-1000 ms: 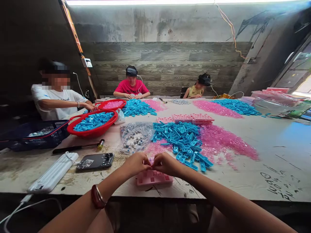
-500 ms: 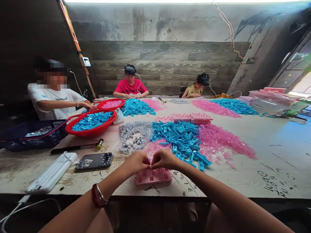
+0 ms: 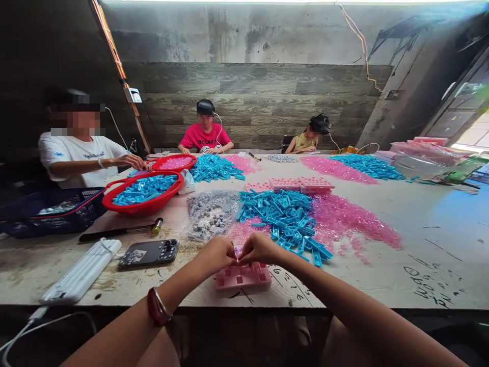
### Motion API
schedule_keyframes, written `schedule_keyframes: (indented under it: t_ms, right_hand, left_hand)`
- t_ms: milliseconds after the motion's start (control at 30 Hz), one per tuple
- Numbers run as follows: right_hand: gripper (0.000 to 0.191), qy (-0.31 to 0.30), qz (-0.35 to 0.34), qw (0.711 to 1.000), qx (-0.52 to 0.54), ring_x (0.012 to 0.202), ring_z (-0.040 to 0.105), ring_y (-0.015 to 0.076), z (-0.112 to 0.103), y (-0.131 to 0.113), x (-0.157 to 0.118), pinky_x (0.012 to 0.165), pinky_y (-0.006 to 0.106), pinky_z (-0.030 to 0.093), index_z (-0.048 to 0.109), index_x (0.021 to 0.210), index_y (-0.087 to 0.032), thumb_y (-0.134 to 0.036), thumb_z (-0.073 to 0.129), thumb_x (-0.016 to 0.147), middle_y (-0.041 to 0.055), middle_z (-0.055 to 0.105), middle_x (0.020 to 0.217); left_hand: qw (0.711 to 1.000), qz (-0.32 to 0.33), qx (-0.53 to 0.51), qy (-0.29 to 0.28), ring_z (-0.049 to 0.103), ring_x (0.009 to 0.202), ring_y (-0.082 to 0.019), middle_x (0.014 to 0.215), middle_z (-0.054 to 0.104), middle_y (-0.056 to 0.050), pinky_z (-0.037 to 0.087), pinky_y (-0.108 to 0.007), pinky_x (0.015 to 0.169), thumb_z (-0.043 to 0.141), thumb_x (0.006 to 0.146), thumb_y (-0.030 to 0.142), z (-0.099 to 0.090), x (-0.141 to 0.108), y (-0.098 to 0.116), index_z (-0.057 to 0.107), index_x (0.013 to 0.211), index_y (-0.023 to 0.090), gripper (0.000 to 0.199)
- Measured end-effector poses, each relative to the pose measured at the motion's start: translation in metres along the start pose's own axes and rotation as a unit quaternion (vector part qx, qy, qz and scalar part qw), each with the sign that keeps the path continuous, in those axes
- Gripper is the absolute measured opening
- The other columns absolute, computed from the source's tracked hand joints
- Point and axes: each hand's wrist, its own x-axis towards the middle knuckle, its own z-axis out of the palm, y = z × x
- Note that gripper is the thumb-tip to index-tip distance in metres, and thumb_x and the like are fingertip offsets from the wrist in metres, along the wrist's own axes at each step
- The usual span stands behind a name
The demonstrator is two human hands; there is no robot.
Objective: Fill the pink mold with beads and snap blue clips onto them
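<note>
Both of my hands meet over a pink block with square holes (image 3: 243,278) at the table's near edge. My left hand (image 3: 217,253) is closed in a pinch, and my right hand (image 3: 262,248) pinches against it from the other side. Between the fingertips shows a small shiny pinkish piece, mostly hidden, whose kind I cannot make out. Just beyond my hands lie a heap of blue plastic pieces (image 3: 282,214), a spread of clear pink pieces (image 3: 355,219) and a clear plastic bag of small metallic parts (image 3: 212,214).
Left of my hands lie a phone (image 3: 147,254), a white power bank (image 3: 82,272) and a hammer (image 3: 122,232). Red baskets (image 3: 153,206) and a dark basket (image 3: 84,224) stand farther left. Pink blocks (image 3: 301,185) are stacked behind the blue heap. Several people sit across the table.
My hands stay pinched together over the pink block, almost unmoved. The person at the left has leaned back slightly and raised a hand near the red basket.
</note>
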Motion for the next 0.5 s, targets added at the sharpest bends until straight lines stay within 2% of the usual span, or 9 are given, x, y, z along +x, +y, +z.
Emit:
schedule_keyframes:
  t_ms: [133,500]
  right_hand:
    - [0.012,-0.012,0.015,1.0,0.012,0.05,0.059,0.013,-0.0012,-0.002,0.0006,0.042,0.017,0.036,0.075,0.068,-0.015,-0.022,0.073,0.059,0.0036,0.069,0.058]
    - [0.013,-0.028,0.011,0.998,0.055,0.047,0.058,0.0117,0.0018,0.0011,0.0,0.041,0.017,0.038,0.073,0.068,-0.012,-0.023,0.071,0.06,0.0032,0.068,0.056]
  left_hand:
    - [1.0,0.011,-0.005,-0.018,0.053,0.059,-0.012,0.064,0.063,-0.001,0.033,-0.021,0.054,0.064,0.068,0.022,0.001,0.0029,-0.0013,0.069,0.059,0.015,0.012]
    - [1.0,0.028,-0.004,-0.008,0.054,0.063,-0.013,0.066,0.064,-0.002,0.036,-0.02,0.057,0.062,0.068,0.021,0.0049,0.0032,-0.0044,0.067,0.059,0.015,0.012]
